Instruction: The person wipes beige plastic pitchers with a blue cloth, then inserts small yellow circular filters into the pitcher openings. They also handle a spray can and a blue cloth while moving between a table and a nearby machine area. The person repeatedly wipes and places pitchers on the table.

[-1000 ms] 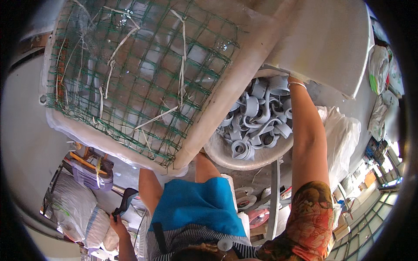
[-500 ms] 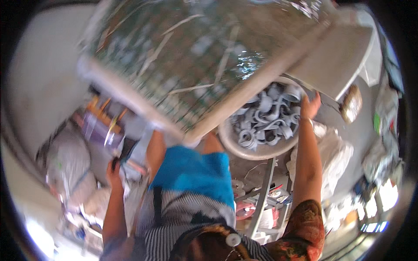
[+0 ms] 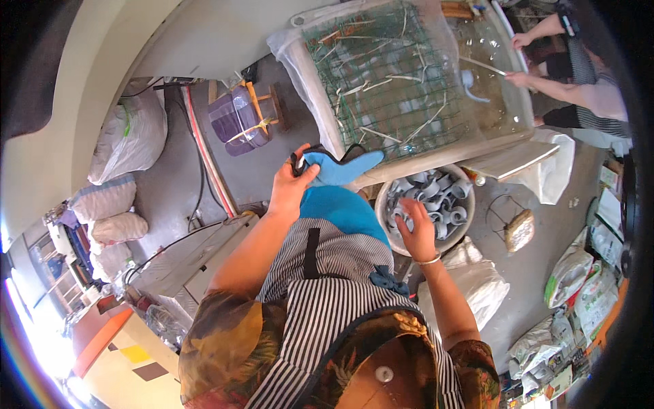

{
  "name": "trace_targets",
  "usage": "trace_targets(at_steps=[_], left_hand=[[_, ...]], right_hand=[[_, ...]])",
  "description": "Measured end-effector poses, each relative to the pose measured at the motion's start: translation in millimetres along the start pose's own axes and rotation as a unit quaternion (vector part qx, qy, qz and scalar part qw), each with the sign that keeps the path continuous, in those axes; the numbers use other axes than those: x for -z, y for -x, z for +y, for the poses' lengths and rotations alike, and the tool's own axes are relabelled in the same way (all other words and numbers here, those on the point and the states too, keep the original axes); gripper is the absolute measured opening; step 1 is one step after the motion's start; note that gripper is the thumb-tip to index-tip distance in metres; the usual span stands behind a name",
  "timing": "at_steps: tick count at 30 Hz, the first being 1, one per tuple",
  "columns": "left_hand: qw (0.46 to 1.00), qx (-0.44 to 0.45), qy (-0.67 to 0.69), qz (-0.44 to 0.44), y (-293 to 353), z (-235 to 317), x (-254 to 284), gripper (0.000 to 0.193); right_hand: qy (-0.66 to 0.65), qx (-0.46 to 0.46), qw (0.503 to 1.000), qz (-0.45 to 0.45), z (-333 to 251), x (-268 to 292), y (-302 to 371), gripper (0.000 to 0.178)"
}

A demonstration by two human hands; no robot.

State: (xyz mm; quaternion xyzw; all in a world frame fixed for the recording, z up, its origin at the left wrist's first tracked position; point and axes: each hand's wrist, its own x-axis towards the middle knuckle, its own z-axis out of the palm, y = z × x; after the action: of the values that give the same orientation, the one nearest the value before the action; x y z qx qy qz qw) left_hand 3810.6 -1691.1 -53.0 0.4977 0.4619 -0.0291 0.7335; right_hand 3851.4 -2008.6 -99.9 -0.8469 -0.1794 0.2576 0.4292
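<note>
Pinching blue cloth [image 3: 349, 166]: left hand [image 3: 290, 181]; right hand [image 3: 418, 230] near grey parts [image 3: 439, 194]

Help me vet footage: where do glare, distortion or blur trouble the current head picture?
Head view: white glare washes out the lower-left edge; head view: black fisheye rim at the right; head view: glints on the water by the green mesh; head view: left hand, black-trimmed blue item and right hand without heavy blur.

Overexposed glare lies far left of the striped apron [image 3: 334, 300]; moderate, diffuse light covers the floor [image 3: 262, 170] beyond it. Fisheye distortion bends edges well outward of the apron, within a black rim.
</note>
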Motion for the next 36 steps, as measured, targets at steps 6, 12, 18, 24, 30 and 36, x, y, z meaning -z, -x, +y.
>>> trace_targets(at_steps=[6,12,18,24,30,36], left_hand=[[0.992,-0.092,-0.068,-0.050,59.2,40.7,19.4,0.064],[0.987,-0.114,0.012,-0.116,78.7,102.0,87.7,0.071],[0.944,-0.048,0.229,-0.231,64.1,130.9,184.1,0.073],[0.972,-0.218,0.026,-0.089,60.7,163.8,304.4,0.073],[0.929,-0.244,0.277,-0.006,74.0,154.8,431.4,0.075],[0.912,-0.216,0.292,0.193,105.4,135.3,496.1,0.084]], right_hand=[[-0.104,0.179,0.978,0.002,-171.9,-8.0,-63.0,0.043],[-0.366,-0.011,0.931,-0.019,-227.3,-77.2,-75.1,0.011],[-0.464,-0.065,0.881,-0.067,-310.8,-132.3,-101.8,0.011],[-0.399,-0.070,0.906,-0.123,-412.9,-245.5,-123.6,0.024],[-0.340,-0.066,0.899,-0.268,-491.2,-363.8,-155.4,0.016],[-0.227,0.030,0.892,-0.391,-552.8,-462.7,-156.3,0.020]])
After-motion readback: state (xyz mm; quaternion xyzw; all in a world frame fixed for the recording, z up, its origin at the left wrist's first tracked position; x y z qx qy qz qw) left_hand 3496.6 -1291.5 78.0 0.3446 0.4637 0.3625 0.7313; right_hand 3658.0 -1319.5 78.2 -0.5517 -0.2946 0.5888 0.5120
